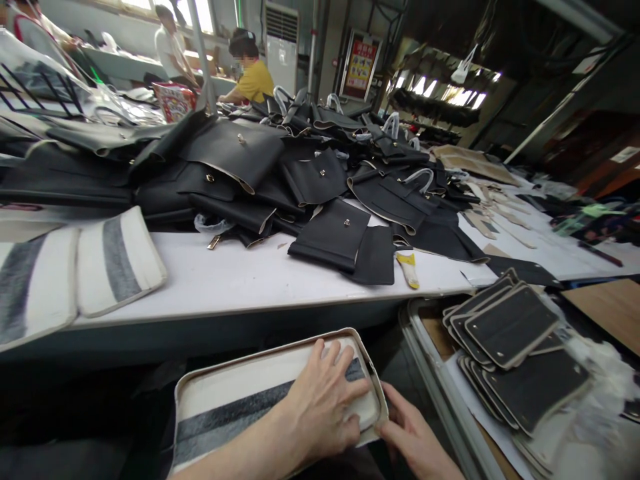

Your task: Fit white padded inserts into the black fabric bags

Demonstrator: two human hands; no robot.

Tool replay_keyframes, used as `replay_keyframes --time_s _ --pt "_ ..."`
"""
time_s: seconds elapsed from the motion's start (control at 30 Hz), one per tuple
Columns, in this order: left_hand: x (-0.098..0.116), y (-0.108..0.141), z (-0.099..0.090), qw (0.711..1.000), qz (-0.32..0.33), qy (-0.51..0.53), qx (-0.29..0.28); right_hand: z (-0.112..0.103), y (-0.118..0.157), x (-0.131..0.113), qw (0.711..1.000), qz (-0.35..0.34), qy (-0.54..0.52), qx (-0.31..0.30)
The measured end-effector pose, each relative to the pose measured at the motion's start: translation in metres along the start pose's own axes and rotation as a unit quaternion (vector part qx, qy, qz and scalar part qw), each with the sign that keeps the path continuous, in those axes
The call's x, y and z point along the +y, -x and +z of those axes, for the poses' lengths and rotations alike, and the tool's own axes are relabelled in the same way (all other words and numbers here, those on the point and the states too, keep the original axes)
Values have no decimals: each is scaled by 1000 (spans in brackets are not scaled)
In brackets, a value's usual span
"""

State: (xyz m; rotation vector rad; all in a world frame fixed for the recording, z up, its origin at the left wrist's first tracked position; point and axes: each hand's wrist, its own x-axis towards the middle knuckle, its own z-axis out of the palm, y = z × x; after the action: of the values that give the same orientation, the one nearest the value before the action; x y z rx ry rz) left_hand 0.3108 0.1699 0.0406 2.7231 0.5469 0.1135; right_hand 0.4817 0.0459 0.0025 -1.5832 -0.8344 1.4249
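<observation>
A cream fabric panel with a dark grey stripe and a raised rim [240, 383] lies low in the view, in front of the table. My left hand [327, 393] rests on its inner face near the right end, fingers spread and pressing flat. At the panel's right corner my right hand [407, 427] pinches the rim between thumb and fingers. Two similar striped cream pieces [117, 263] lie on the table at the left.
Black leather pieces [235, 150] are heaped along the white table [220, 267]. A small yellow-and-white tube [409, 270] lies near its edge. Stacked dark panels [510, 327] stand at the right. A person in yellow [256, 79] sits behind the heap.
</observation>
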Motion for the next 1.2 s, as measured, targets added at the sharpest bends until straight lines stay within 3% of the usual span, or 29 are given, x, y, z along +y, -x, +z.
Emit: replay_keyframes --time_s 0.13,0.27,0.37,0.73,0.97,1.03,1.2 --pt "0 0 2 1000 -4 13 2 5 -8 1 995 -37 40 80" --pt "-1 2 1 999 -13 32 -6 11 -18 24 970 -76 85 214" --pt "-2 3 1 999 -20 47 -18 14 -23 39 950 -134 122 255" --pt "-7 -4 2 996 -5 67 -53 18 -26 27 885 -256 280 270" --pt "-8 -2 3 996 -13 81 -21 20 -25 18 854 -283 377 218" --pt "-8 -1 4 996 -15 85 -11 22 -25 13 828 -283 436 211" --pt "-8 0 9 993 -29 112 20 32 -25 0 724 -291 595 192"
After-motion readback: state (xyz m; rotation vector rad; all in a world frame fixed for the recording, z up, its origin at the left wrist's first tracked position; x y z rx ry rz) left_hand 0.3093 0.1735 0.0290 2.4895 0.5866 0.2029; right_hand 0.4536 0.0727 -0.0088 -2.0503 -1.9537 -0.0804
